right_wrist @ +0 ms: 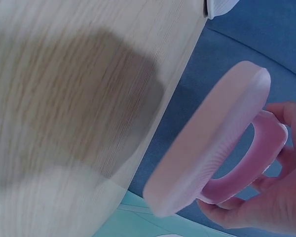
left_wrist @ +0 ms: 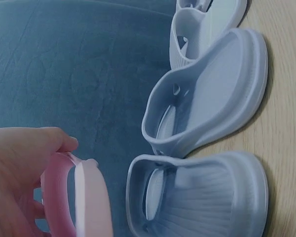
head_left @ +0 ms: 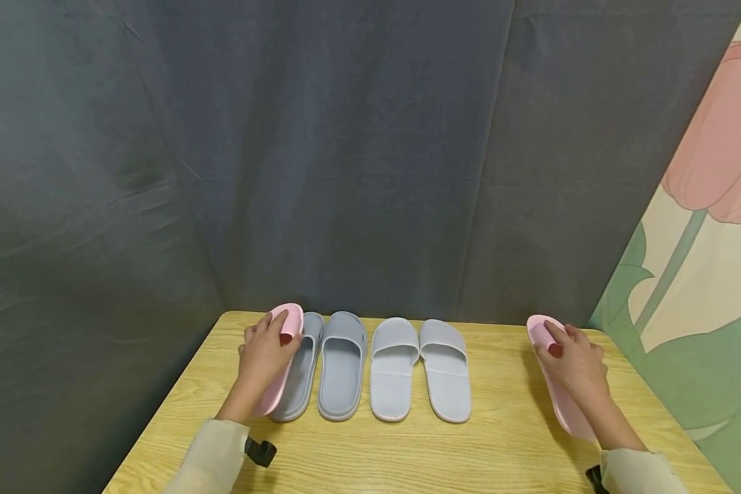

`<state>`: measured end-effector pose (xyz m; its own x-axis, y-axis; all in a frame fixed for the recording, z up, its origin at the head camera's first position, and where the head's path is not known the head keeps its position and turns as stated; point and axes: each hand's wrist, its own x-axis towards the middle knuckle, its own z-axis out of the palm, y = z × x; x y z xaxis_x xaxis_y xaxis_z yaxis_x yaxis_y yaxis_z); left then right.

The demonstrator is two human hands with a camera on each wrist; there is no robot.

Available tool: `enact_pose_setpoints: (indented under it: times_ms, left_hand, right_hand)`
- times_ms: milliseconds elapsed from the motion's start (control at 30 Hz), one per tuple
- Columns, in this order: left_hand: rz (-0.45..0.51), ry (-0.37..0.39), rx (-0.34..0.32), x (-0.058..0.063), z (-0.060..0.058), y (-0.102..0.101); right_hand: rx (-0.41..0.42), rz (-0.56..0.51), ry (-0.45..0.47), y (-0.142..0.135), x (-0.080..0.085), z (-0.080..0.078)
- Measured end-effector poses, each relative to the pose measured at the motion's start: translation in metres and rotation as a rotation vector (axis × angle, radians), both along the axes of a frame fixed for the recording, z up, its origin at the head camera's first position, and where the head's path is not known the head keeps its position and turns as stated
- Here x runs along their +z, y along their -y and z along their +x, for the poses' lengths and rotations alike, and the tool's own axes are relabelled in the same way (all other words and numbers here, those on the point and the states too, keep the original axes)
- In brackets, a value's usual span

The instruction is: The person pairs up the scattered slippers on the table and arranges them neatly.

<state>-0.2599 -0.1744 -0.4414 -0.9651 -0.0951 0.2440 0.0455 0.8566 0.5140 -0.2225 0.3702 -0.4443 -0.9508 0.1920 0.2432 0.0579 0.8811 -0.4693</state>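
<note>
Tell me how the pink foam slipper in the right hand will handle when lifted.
The pink foam slipper looks light: the right hand holds it by the strap alone. Probably stiff, as its sole stays straight. The ribbed sole likely resists slipping.

My left hand (head_left: pixel 264 358) sits lower left, fingers curled in a grip; my right hand (head_left: pixel 575 362) mirrors it lower right.

we see two pink slippers, one in each hand. the left pink slipper (head_left: pixel 282 363) stands tipped on its edge at the table's left, touching the nearest grey slipper, its strap gripped. the right pink slipper (head_left: pixel 558 384) is tilted on its side near the table's right edge, well apart from the others, ribbed sole turned outward.
</note>
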Motion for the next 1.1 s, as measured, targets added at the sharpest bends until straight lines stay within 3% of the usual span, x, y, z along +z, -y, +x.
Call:
enact_pose_setpoints:
  times_ms: [367, 1100]
  left_hand:
    - [0.026, 0.009, -0.027, 0.001, 0.006, -0.016]
    - [0.073, -0.032, -0.072, 0.003, 0.007, -0.046]
  right_hand:
    - [0.017, 0.008, -0.009, 0.003, -0.008, 0.008]
    - [0.031, -0.005, 0.005, 0.015, -0.003, 0.004]
